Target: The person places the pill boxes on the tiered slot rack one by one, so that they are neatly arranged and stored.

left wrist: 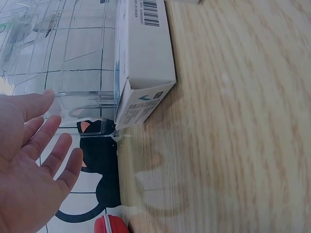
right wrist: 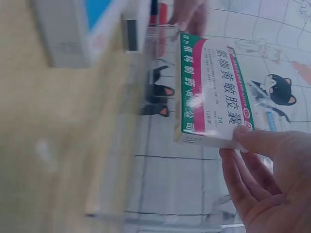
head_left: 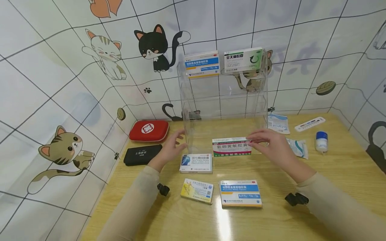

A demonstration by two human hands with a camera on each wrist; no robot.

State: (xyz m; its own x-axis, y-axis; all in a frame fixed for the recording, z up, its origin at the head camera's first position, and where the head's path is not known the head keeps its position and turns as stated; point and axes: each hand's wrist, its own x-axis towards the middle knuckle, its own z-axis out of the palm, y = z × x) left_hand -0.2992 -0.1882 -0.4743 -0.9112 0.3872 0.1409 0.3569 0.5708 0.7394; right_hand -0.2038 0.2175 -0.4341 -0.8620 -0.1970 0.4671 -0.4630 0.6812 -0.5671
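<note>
The work surface is a light wood-grain table set into a corner; the walls are white with a dark grid and cartoon cats. A clear acrylic shelf stands at the back centre of the table, with two boxes on its top tier: a blue box and a green box. The right hand holds the red-green box by its right end, thumb and fingers curled round it; the box stands on its long edge at the foot of the shelf. The left hand is relaxed with straight fingers at the shelf's left wall and grips nothing. Just in front lies a white box, nearer still a yellow box and a second blue box. At left lie a red case and a black pouch. At right lie sachets, a thermometer and a small bottle.
</note>
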